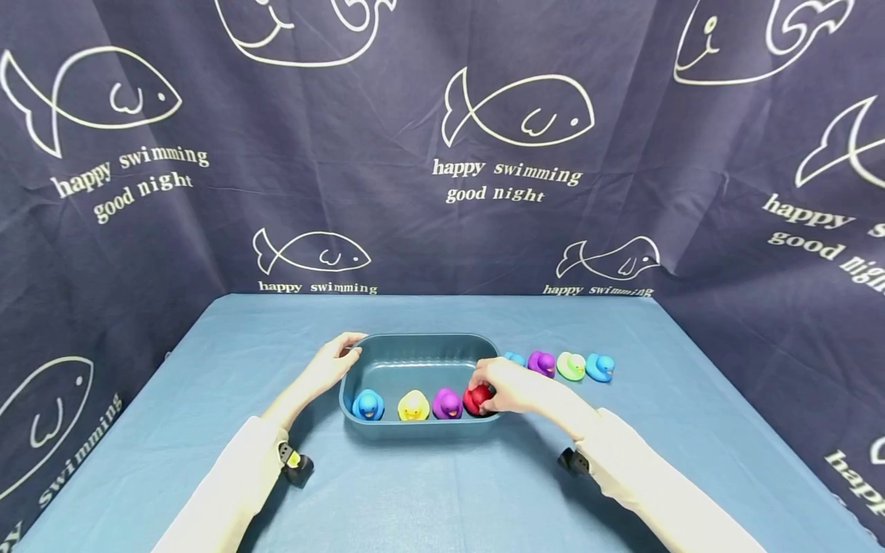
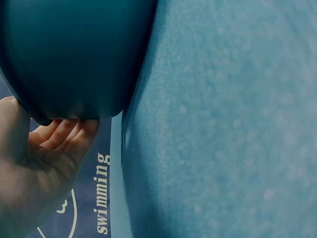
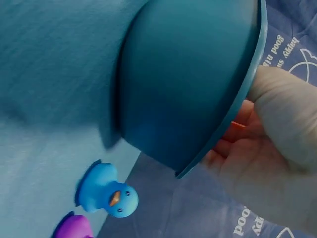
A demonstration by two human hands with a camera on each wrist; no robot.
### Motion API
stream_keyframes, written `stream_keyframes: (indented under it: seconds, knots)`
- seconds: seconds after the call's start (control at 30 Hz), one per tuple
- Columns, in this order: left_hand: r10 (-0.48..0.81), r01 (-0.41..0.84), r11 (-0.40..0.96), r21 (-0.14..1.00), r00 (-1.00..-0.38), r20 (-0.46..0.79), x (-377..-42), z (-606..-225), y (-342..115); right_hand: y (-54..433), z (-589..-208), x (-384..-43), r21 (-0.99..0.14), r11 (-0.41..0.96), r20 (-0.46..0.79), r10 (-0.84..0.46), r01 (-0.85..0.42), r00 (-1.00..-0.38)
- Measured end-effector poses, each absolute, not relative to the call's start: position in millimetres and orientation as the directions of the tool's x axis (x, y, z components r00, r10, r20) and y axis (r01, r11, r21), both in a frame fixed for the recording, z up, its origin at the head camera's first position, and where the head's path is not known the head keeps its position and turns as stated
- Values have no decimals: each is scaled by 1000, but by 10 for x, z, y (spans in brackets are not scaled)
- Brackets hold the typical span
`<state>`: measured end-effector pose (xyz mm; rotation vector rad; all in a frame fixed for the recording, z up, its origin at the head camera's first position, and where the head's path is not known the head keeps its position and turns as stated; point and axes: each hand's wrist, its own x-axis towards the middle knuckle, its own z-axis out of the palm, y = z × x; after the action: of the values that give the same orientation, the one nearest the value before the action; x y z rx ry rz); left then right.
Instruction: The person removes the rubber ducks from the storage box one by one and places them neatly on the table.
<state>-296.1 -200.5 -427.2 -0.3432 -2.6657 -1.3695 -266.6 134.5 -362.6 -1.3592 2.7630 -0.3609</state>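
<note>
A dark teal plastic bin point(image 1: 422, 432) sits on the table. Along its near wall inside stand a blue rubber duck point(image 1: 369, 405), a yellow duck point(image 1: 413, 406) and a purple duck point(image 1: 448, 404). At the right end of this row is a red duck point(image 1: 475, 399), pinched by the fingers of my right hand point(image 1: 508, 384), which reaches in over the right rim. In the right wrist view the bin's outer wall point(image 3: 183, 74) hides the red duck. My left hand point(image 2: 47, 158) holds the bin at its far left corner, fingers against the outer wall.
Right of the bin, more ducks line up on the blue tablecloth point(image 1: 422, 499): a blue duck point(image 3: 106, 191) partly hidden in the head view, a purple one point(image 1: 542, 364), a light green one point(image 1: 571, 366) and another blue one point(image 1: 600, 367). A dark fish-print curtain point(image 1: 415, 230) stands behind.
</note>
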Motion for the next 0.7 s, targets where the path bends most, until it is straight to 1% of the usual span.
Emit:
stream_keyframes:
  seconds: [0.23, 0.37, 0.43, 0.6, 0.7]
  knots:
    - [149, 256, 562, 786, -967, 209, -2955, -4266, -1998, 1415, -3683, -2656, -309, 509, 171, -801, -804, -573]
    - [148, 261, 570, 779, -965, 215, -2946, -4263, -1998, 1449, -3725, -2661, -330, 464, 233, -804, -822, -547]
    - [147, 261, 567, 781, -965, 216, -2942, -4260, -1997, 1460, -3733, -2658, -336, 457, 258, -797, -824, -547]
    - [149, 270, 564, 781, -963, 225, -2935, -4254, -1996, 1479, -3706, -2624, -380, 448, 317, -759, -809, -569]
    - [153, 277, 560, 781, -961, 231, -2933, -4256, -1994, 1490, -3691, -2600, -408, 418, 363, -741, -811, -565]
